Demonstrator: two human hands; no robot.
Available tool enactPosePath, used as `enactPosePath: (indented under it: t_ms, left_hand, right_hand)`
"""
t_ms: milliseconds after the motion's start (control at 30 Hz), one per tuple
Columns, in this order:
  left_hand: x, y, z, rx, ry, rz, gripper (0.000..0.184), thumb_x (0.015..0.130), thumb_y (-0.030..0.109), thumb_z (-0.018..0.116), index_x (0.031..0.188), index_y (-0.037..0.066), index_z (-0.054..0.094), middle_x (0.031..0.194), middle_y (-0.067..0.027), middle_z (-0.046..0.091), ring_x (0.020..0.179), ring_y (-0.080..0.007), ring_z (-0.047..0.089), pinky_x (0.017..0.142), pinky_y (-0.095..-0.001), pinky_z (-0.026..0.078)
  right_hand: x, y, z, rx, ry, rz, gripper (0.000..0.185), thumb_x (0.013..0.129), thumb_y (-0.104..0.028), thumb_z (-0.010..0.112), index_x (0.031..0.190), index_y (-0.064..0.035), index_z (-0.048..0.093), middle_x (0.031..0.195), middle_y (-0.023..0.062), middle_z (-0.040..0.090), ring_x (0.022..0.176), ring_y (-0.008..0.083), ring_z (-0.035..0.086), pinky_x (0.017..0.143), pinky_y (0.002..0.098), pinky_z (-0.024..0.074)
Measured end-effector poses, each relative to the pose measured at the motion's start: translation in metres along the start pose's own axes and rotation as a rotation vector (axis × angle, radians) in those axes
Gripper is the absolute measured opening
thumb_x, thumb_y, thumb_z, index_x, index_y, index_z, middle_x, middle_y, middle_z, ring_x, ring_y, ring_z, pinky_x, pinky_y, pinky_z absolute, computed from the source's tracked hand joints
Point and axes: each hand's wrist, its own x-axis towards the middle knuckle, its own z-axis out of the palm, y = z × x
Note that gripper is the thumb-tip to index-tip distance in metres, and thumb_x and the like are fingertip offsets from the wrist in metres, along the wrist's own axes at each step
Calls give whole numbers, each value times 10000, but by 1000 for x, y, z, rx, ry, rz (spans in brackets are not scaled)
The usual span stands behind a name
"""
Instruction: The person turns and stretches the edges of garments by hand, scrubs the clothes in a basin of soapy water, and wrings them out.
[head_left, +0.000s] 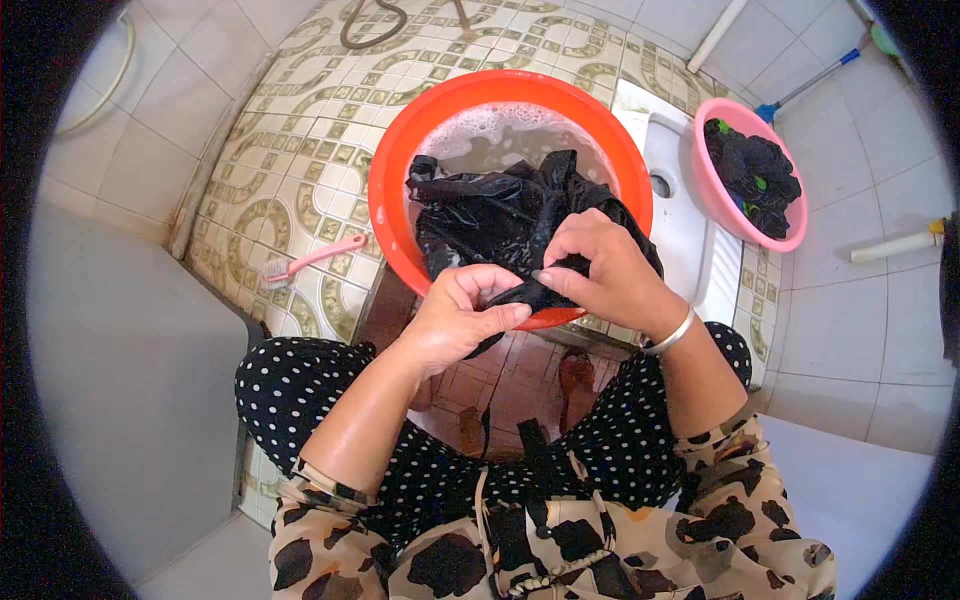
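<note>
A wet black cloth lies bunched in an orange basin of soapy water, and part of it hangs over the near rim. My left hand pinches an edge of the cloth between thumb and fingers, above the near rim. Close beside it on the right, my right hand grips the same cloth, thumb against the fingers. A short stretch of the black fabric runs between the two hands.
A pink-handled brush lies on the patterned tiles left of the basin. To the right, a pink basin holding dark cloth rests by a white squat toilet. A blue-handled tool leans at the wall. A grey panel stands left.
</note>
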Motion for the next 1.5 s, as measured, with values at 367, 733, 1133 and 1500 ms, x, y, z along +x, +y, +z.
enactPosePath:
  t_ms: [367,733,1133,1500]
  left_hand:
    - [-2,-1,-11,-126,-88,-114,266,683,21,697,929,50,601,818,19,602,726,-69,548,666,-204,442]
    - [1,-3,-22,-235,-137,-141,422,580,-25,649,993,26,582,893,-11,607,788,-110,568,725,-242,454]
    - [9,-11,-28,-622,-59,-202,374,673,16,531,1046,-6,536,935,-93,606,805,-187,606,746,-300,501]
    - [11,-14,-29,-666,-98,-184,346,716,77,569,1050,-1,528,957,-92,603,815,-185,609,735,-303,507]
  right_hand:
    - [-3,4,-20,-161,76,-71,169,614,-155,694,663,-93,545,828,62,514,859,261,474,749,371,364]
    - [-3,9,-17,-212,112,-19,142,651,-108,678,711,-78,553,882,79,519,893,276,470,802,368,364]
    - [-1,-9,5,-200,217,-95,286,633,-94,671,900,-71,571,980,116,522,961,317,475,852,413,369]
    - [-7,0,19,-192,123,-99,257,616,-99,696,854,-82,603,949,95,528,977,303,474,854,419,365]
